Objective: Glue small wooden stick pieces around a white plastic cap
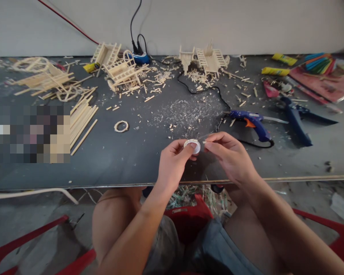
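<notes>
Near the table's front edge, my left hand (173, 158) is closed on a small round white disc (195, 147), thumb on its face. Pale bits run along the disc's upper rim. Just to the right, my right hand (231, 154) pinches a tiny pale stick piece (205, 142) between thumb and fingertips, a short gap from the disc. A thin strand, perhaps glue, stretches between the two hands. Away to the left lies a small ring of stick pieces (121, 126). A blue glue gun (250, 120) with an orange trigger rests beyond my right hand.
Long wooden sticks (83, 122) lie at left beside a blurred patch. Stick-built miniatures (123, 70) and a small chair-like model (210, 61) stand at the back among scraps. Blue cutters (296, 118), yellow glue tubes (275, 71) and a black cord (200, 91) occupy the right side.
</notes>
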Available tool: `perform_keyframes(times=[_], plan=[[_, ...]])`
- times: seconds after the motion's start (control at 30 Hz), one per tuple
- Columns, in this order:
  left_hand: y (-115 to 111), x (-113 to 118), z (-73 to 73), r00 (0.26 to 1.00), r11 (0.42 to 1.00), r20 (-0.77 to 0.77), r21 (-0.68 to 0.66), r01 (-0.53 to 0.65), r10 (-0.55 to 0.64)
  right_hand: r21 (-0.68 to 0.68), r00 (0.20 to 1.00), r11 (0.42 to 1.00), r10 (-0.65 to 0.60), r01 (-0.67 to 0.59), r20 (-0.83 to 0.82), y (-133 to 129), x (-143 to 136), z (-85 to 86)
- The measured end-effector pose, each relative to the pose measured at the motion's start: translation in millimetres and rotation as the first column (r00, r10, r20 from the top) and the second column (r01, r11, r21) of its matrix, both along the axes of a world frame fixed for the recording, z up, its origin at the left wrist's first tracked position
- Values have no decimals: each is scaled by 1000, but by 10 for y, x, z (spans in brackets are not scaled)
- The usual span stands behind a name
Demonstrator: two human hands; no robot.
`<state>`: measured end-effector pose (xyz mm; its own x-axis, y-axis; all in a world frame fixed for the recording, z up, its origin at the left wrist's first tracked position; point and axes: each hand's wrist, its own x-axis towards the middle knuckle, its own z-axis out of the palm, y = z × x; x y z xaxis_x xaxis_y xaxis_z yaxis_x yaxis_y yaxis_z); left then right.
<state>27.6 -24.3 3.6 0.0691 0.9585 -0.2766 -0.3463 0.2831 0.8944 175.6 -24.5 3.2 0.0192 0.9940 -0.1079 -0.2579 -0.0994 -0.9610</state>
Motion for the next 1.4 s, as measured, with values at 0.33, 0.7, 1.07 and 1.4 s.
perform_keyframes(times=[0.33,0.7,1.07,1.4], plan=[[-24,0,13,1000,999,22,39,22,-23,10,997,1000,22,-22,-80,-24,-101,7],[-30,7,10,999,999,3,24,35,-35,38,999,999,36,-36,4,-40,-121,37],[-40,6,9,999,999,1,23,35,-35,28,999,999,39,-38,-9,-44,-128,31],[-32,10,-21,997,994,1,81,-73,73,63,989,996,55,-65,140,-80,-138,-8]])
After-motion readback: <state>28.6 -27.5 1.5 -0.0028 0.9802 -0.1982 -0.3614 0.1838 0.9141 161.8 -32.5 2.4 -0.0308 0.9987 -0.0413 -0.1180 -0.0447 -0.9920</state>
